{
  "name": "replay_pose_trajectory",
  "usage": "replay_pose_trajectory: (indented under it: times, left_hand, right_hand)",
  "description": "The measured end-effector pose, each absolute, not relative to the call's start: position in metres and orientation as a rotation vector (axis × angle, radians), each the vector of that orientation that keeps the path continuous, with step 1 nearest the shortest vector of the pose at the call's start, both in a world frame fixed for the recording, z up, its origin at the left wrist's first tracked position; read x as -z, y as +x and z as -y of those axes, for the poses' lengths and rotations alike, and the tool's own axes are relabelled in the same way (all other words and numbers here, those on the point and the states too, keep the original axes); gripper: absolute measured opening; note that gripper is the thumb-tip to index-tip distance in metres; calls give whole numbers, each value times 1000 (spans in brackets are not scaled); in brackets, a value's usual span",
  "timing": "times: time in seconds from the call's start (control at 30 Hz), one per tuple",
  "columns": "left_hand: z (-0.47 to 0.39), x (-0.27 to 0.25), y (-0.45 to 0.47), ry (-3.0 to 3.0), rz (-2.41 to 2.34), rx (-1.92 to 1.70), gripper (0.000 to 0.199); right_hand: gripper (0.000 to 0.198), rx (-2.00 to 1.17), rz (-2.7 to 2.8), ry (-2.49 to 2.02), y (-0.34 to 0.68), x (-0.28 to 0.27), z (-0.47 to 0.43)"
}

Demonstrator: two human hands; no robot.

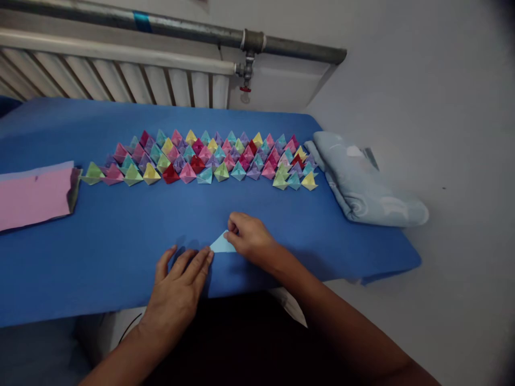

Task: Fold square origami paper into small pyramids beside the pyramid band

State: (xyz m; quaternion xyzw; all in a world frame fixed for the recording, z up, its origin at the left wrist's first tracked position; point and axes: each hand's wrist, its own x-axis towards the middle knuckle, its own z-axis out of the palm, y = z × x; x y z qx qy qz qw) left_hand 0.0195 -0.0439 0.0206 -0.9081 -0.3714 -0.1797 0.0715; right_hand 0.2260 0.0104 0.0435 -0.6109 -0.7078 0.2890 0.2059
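A light blue piece of paper (222,245), folded to a triangle, lies flat on the blue tabletop (132,236) near its front edge. My left hand (181,276) rests to its left with fingers stretched out, the fingertips touching the paper's left corner. Curled in a fist, my right hand (251,238) presses on the paper's right part and hides it. Beyond my hands, several rows of small folded paper boats (221,171) in many colours stand close together across the table.
At the left lies a stack of pink and lilac paper (36,193). A folded pale blue blanket (362,182) sits at the right end by the wall. Behind the table are a white radiator (161,80) and a metal pipe (193,33) with a red-handled valve (245,89).
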Motion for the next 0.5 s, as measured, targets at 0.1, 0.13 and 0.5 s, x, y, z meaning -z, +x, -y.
replay_pose_trajectory:
  times: [0.1,0.13,0.5]
  left_hand:
    - [43,-22,24,-2729,1179,562,45]
    - [41,-21,27,-2747,1154,566,44]
    - [25,-22,40,-2789,842,467,42]
  right_hand:
    - [18,-810,1977,-1692,226,-44,-12]
    - [18,-810,1974,-1692,225,-44,-12]
    - [9,-806,1807,-1699,243,-43,4]
